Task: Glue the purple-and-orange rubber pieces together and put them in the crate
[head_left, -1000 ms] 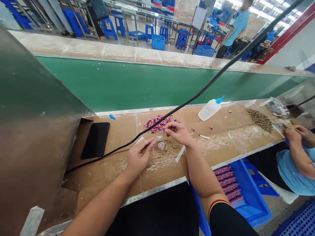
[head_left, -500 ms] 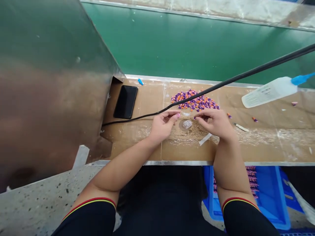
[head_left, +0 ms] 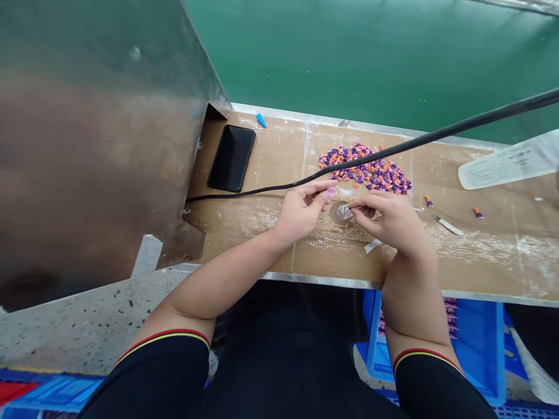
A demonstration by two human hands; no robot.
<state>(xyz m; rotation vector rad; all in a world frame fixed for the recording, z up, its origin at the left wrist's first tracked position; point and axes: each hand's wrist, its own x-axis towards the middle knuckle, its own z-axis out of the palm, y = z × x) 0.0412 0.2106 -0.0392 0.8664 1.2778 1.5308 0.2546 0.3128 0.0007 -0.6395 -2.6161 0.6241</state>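
My left hand (head_left: 303, 210) pinches a small pink piece (head_left: 332, 191) between thumb and fingertips. My right hand (head_left: 388, 221) is closed in a pinch, its fingertips at the small clear, shiny mound (head_left: 344, 212) that sits on a round wet-looking patch. The small purple piece in those fingers is mostly hidden now. Just beyond both hands lies a heap of tiny purple and orange figures (head_left: 393, 176). A short white strip (head_left: 372, 245) lies below my right hand.
A black cable (head_left: 271, 188) crosses over the cardboard-covered bench (head_left: 279, 151). A phone (head_left: 231, 158) and a blue cap (head_left: 261, 120) lie left. To the right are a knife-like tool (head_left: 449, 226), loose figures (head_left: 478, 213) and a white bottle (head_left: 510, 160). A blue crate (head_left: 480, 349) stands below the bench edge.
My right hand has moved left, bringing its fingertips to the clear mound. My left hand still holds the pink piece. The whole view has shifted and tilted slightly.
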